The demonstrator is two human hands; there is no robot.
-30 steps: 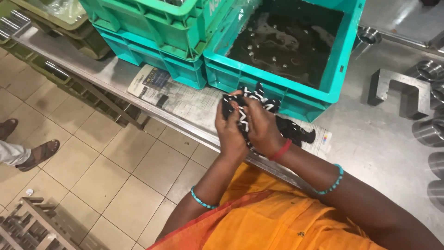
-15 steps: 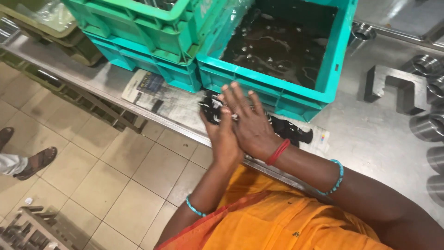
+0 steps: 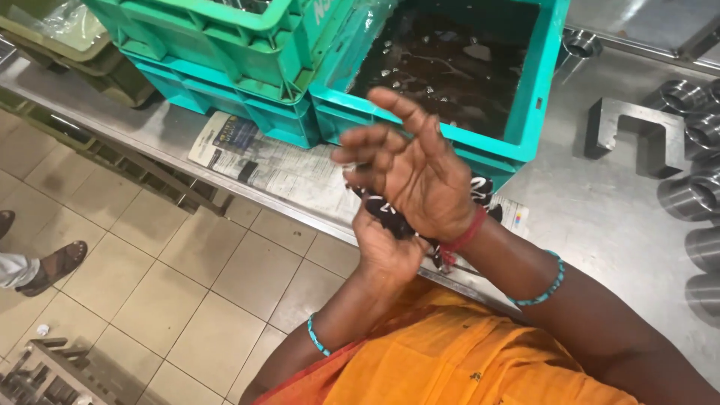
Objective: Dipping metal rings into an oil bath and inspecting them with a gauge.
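The left hand (image 3: pixel 386 247), at the centre of the frame, has its grip wrapped under a black cloth with white markings (image 3: pixel 390 217), holding it bunched in the palm. The right hand (image 3: pixel 409 176) lies over the cloth with fingers spread and lifted, palm pressing down on the bundle rather than pinching it. The cloth sits between the 2 hands, just over the near edge of the bench (image 3: pixel 600 217), in front of the teal crate (image 3: pixel 525 142) at upper centre.

Judging by how things lie, the cloth is in use for rubbing the hands or something hidden inside it; whether a part is wrapped in the cloth cannot be told, since the hands cover it. The work looks midway, with the cloth not yet put down.

Counted: 1 cloth; 2 hands; 1 teal crate with a dark wet lining; 2 more crates stacked in the upper left, a green one (image 3: pixel 225 37) on a teal one (image 3: pixel 217 105); 1 sheet of newspaper (image 3: pixel 277 161) under them; 1 grey metal bracket (image 3: pixel 626 131) at upper right; about 5 steel rings (image 3: pixel 686 199) along the right edge, though some are cut off. A sandalled foot (image 3: pixel 56 262) stands on the tiled floor (image 3: pixel 172 292) at left.
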